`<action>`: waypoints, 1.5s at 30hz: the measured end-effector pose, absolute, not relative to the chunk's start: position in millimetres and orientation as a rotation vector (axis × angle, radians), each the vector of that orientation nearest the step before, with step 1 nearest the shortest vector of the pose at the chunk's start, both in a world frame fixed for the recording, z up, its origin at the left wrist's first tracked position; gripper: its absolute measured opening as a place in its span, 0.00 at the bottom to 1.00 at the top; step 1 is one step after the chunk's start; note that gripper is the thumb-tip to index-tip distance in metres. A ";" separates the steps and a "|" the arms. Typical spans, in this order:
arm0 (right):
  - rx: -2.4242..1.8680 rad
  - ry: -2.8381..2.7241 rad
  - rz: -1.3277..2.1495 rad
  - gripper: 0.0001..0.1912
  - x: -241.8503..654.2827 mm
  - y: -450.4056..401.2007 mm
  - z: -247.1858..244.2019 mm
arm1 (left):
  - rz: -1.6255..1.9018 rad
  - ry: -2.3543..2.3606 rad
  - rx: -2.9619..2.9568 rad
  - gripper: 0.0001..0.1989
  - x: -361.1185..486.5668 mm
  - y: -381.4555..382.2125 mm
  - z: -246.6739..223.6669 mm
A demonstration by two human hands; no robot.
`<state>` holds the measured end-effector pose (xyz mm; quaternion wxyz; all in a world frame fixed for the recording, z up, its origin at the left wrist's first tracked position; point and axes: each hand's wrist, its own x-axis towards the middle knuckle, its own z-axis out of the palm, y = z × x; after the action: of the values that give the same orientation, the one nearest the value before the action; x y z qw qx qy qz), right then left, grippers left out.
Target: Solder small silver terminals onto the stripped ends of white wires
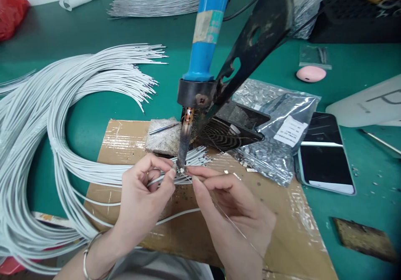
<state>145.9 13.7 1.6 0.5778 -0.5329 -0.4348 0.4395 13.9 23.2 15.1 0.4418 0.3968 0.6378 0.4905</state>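
A blue-handled soldering iron [203,33] is clamped in a black metal stand [250,42], its tip pointing down between my hands. My left hand [148,192] pinches the end of a white cable just left of the tip. A thin solder wire [239,230] runs through my right hand [234,213], whose thumb and forefinger are pressed together close to the tip. A small bright metal piece sits at the tip; its exact contact with the fingers is too small to tell. Behind my hands, more cable ends from the white cable bundle [59,117] rest on the cardboard [282,230].
Plastic bags of small metal parts [275,133] lie right of the stand, beside a phone [326,159]. Farther right are a pink oval object [311,74], a white bottle [369,102] and a brown block [363,238]. A grey pad [163,140] stands left of the tip.
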 end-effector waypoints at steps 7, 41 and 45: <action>-1.273 -0.987 1.033 0.10 144.6 12.8 4.2 | 1.220 1.587 1.002 0.06 15.5 21.9 16.5; -1.220 -1.078 1.035 0.09 149.4 13.8 -5.6 | 1.233 1.563 1.035 0.06 12.3 21.3 11.2; -1.216 -1.081 1.034 0.09 150.2 13.3 -6.1 | 1.232 1.567 1.037 0.06 12.1 19.5 9.7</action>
<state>150.2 13.3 -6.1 0.5704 -0.5182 -0.4606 0.4404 12.1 19.5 9.7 0.4325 0.4163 0.6287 0.4944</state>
